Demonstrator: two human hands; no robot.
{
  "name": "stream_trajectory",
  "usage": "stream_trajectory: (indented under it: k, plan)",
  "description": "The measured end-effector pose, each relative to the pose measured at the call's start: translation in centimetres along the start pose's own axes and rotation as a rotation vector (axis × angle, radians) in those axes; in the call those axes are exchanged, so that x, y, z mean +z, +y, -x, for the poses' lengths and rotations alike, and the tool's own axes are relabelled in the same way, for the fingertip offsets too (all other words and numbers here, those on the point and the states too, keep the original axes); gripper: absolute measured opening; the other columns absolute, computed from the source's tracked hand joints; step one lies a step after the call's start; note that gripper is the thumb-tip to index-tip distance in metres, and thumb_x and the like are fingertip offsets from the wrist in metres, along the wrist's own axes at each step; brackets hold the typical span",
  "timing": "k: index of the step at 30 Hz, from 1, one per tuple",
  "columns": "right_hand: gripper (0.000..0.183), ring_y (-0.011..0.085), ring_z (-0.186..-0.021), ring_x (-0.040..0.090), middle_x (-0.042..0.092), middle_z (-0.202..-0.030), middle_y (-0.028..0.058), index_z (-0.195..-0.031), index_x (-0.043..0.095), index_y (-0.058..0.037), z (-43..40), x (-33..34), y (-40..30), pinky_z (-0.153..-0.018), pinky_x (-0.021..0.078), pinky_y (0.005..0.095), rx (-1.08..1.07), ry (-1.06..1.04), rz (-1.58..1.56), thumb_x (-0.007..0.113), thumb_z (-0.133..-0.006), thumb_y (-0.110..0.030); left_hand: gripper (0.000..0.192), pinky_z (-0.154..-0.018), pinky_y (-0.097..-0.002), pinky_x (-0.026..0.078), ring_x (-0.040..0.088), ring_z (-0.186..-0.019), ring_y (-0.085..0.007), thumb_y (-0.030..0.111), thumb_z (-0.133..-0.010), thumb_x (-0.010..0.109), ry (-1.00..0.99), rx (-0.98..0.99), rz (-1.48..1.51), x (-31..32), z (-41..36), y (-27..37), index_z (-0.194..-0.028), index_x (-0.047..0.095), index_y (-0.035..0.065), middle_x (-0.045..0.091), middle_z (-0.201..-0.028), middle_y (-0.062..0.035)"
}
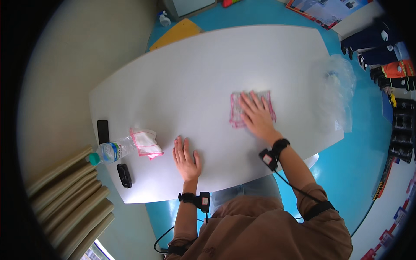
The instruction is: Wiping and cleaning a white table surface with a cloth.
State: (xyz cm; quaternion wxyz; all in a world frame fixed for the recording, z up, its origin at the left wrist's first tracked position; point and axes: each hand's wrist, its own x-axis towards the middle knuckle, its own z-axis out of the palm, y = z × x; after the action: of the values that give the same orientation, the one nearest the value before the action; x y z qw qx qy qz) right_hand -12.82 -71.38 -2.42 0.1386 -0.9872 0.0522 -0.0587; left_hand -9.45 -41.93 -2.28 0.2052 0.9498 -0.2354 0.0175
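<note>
My right hand (258,120) lies palm down on a folded grey-looking cloth with pink edging (236,112). Its fingers are stretched out and slightly spread, covering the cloth's middle. The cloth lies flat on the white tabletop (201,84) and looks a little blurred. Flat on the table near the front edge rests my left hand (187,162), holding nothing, its thumb apart from the fingers. To the left of that hand is a white cloth with pink edging (148,143), loosely crumpled. Both wrists wear black straps with small cabled devices.
A clear plastic bottle with a green cap (113,151) lies beside the white cloth. A black phone (103,131) and a black glasses-like item (124,175) are near the left edge. Clear plastic bags (338,94) hang over the right edge. A spray bottle (164,19) stands beyond the table.
</note>
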Motion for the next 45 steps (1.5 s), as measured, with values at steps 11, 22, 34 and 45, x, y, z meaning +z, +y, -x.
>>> stream_trajectory:
  k: [11, 22, 34, 45]
  plan:
    - [0.057, 0.0249, -0.134, 0.024, 0.03, -0.145, -0.0004, -0.138, 0.035, -0.0211, -22.1, 3.0, 10.5, -0.108, 0.0162, 0.0469, -0.069, 0.147, 0.102, 0.043, -0.089, -0.048, 0.05, -0.104, -0.0456, 0.027, 0.035, -0.129, -0.0305, 0.02, -0.081, 0.048, -0.101, -0.116, -0.057, -0.4, 0.8, -0.5, -0.129, 0.045, 0.0089, 0.037, -0.139, -0.0127]
    - [0.051, 0.0254, -0.134, 0.025, 0.029, -0.145, -0.0003, -0.136, 0.037, -0.0257, -21.2, 3.8, 10.8, -0.108, 0.0155, 0.0486, -0.127, 0.182, 0.127, 0.038, -0.091, -0.049, 0.05, -0.103, -0.0462, 0.029, 0.035, -0.129, -0.0314, 0.02, -0.08, 0.048, -0.073, -0.099, -0.05, -0.6, 0.3, -0.3, -0.129, 0.043, 0.0093, 0.038, -0.139, -0.0128]
    - [0.044, 0.0281, -0.133, 0.025, 0.031, -0.144, 0.0036, -0.135, 0.041, -0.0188, 2.6, -1.9, 2.6, -0.106, 0.0171, 0.0508, -0.121, -0.038, 0.012, 0.042, -0.092, -0.029, 0.049, -0.105, -0.0457, 0.027, 0.034, -0.129, -0.0329, 0.017, -0.081, 0.048, 0.026, 0.013, -0.042, -0.3, 0.1, 0.0, -0.128, 0.043, 0.0061, 0.038, -0.137, -0.0144]
    - [0.047, 0.0316, -0.133, 0.024, 0.031, -0.144, 0.0066, -0.134, 0.043, -0.0161, 20.1, -3.0, -3.9, -0.104, 0.017, 0.0559, 0.045, -0.105, -0.1, 0.047, -0.089, -0.029, 0.044, -0.105, -0.0454, 0.026, 0.033, -0.129, -0.0314, 0.016, -0.086, 0.045, 0.136, 0.114, -0.054, 0.3, 0.0, -0.4, -0.128, 0.043, 0.0053, 0.038, -0.138, -0.014]
